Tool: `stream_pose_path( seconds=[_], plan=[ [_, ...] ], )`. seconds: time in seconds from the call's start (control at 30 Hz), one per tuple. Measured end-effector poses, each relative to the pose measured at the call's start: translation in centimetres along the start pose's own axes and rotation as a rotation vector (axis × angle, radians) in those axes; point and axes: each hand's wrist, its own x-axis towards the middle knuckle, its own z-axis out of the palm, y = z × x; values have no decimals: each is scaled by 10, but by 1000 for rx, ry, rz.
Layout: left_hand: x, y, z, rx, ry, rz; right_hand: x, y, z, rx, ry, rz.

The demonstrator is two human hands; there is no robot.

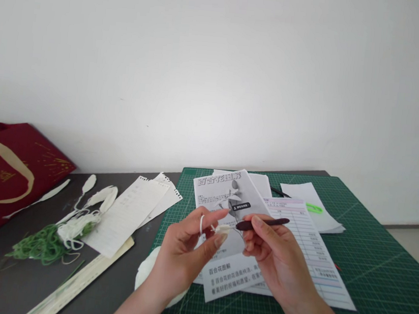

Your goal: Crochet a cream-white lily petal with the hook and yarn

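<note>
The left hand (186,243) has its thumb pressed on a small white crocheted piece (224,229); the index finger reaches out above it with a loop of white yarn (201,224) around it, and the other fingertips are too hidden to tell. On the right, the right hand (274,252) pinches the dark handle of a crochet hook (262,224) between thumb and fingers, its thin shaft pointing left to the white piece. Below the hands lie a printed sheet (205,196) and, nearer, a smaller printed slip (232,282); a lined form (319,251) is to the right, on a green cutting mat (379,272). A bright green clip-like item (313,208) lies farther right. Part of a round white item (146,268) shows beside the left forearm. Farther left are notebook pages (126,213), tangled green yarn (43,244) and a dark red bag (47,153).
</note>
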Motion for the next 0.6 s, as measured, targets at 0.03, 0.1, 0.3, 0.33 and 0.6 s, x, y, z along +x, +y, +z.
stream_pose_path(
  seconds=[0.03,0.1,0.3,0.33,0.6],
  plan=[
    [0,2,2,2,19,9,0,0,0,0,3,5],
    [-1,4,5,14,73,21,-1,0,1,4,5,9],
    [-5,0,7,143,111,-10,-1,2,1,22,11,5],
    [-5,-2,6,132,103,-27,-1,2,1,18,16,-1],
    [-2,-1,10,-14,159,-162,-8,10,-2,-290,-10,-382]
  ],
)
